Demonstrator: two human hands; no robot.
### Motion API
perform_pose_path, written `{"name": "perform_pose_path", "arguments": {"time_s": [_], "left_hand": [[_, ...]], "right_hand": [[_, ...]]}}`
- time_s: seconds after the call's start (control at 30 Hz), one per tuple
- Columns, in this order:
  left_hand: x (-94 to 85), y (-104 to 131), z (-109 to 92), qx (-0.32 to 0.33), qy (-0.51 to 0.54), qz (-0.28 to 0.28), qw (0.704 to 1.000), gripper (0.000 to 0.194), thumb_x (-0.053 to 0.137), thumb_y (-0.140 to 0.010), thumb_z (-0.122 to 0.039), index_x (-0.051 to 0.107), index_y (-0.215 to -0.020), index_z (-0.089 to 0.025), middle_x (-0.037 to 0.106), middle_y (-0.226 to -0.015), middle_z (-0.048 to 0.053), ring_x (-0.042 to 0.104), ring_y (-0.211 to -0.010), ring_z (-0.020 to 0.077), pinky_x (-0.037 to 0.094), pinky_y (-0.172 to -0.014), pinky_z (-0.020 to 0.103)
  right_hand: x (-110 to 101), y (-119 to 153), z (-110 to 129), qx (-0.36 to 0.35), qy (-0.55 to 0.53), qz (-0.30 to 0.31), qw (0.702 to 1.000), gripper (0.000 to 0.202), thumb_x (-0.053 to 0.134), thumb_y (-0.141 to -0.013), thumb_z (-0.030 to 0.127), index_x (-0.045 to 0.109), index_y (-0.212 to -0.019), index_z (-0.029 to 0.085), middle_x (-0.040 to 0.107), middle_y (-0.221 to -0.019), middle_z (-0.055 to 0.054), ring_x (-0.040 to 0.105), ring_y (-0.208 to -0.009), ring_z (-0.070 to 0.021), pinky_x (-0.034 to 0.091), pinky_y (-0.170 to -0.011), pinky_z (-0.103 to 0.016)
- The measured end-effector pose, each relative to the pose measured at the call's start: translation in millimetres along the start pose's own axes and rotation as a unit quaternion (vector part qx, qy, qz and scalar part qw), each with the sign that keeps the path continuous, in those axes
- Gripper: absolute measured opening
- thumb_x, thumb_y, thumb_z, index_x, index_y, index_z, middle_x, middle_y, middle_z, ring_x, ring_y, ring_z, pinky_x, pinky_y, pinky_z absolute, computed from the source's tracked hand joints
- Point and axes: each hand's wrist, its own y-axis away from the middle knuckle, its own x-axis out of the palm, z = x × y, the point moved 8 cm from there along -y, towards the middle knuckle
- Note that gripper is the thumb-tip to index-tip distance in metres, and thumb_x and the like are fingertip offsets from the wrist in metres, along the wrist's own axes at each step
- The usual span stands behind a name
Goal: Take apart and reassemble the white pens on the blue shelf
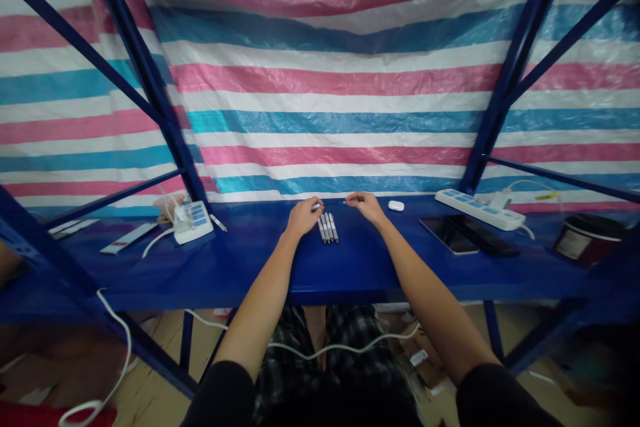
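My left hand point(303, 216) is closed, its fingers pinching a white pen or pen barrel point(315, 206) above the blue shelf. To its right, my right hand point(368, 206) is closed too, holding the end of a thin dark stick point(338, 203) that looks like a pen refill. The stick points left toward the white pen; whether the two touch is too small to make out. Just below and between my hands, several white pens point(328, 227) with dark tips lie side by side on the shelf.
A white earbud case point(396, 205) lies right of my right hand. Phones point(450, 236), power strips point(480, 209) and a dark tub point(587, 240) stand farther right. At left are another power strip point(194, 222), a single pen point(219, 223) and a flat box point(129, 238). Blue posts flank the shelf.
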Motion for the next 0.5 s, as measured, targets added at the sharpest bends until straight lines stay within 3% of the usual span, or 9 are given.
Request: {"name": "perform_pose_path", "arguments": {"time_s": [0.17, 0.37, 0.5], "left_hand": [[-1.4, -0.1, 1.4, 0.003, 0.009, -0.010, 1.000, 0.019, 0.059, -0.092, -0.034, 0.073, -0.101, -0.026, 0.075, -0.095, 0.003, 0.066, -0.083, 0.0218, 0.043, -0.072, 0.028], [-2.2, -1.0, 3.3, 0.008, 0.022, -0.020, 1.000, 0.017, 0.059, -0.091, -0.033, 0.072, -0.099, -0.025, 0.075, -0.091, 0.003, 0.065, -0.079, 0.0210, 0.039, -0.067, 0.027], [-2.5, -1.5, 4.5, 0.006, 0.031, -0.025, 0.999, 0.017, 0.060, -0.090, -0.033, 0.073, -0.098, -0.024, 0.074, -0.086, 0.003, 0.064, -0.075, 0.0204, 0.038, -0.066, 0.027]], "right_hand": [[-4.6, -2.0, -0.1, -0.009, 0.015, -0.021, 1.000, 0.020, 0.067, -0.068, 0.030, 0.078, -0.081, 0.020, 0.075, -0.081, -0.004, 0.065, -0.082, -0.0232, 0.045, -0.079, -0.033], [-8.1, -3.0, -11.6, 0.050, -0.035, -0.045, 0.997, 0.031, 0.056, -0.073, 0.036, 0.078, -0.081, 0.017, 0.069, -0.074, -0.005, 0.058, -0.071, -0.0195, 0.042, -0.064, -0.029], [-8.4, 2.6, -10.0, 0.075, -0.056, -0.051, 0.994, 0.040, 0.057, -0.078, 0.050, 0.077, -0.082, 0.015, 0.067, -0.076, -0.006, 0.056, -0.071, -0.0192, 0.041, -0.060, -0.028]]}}
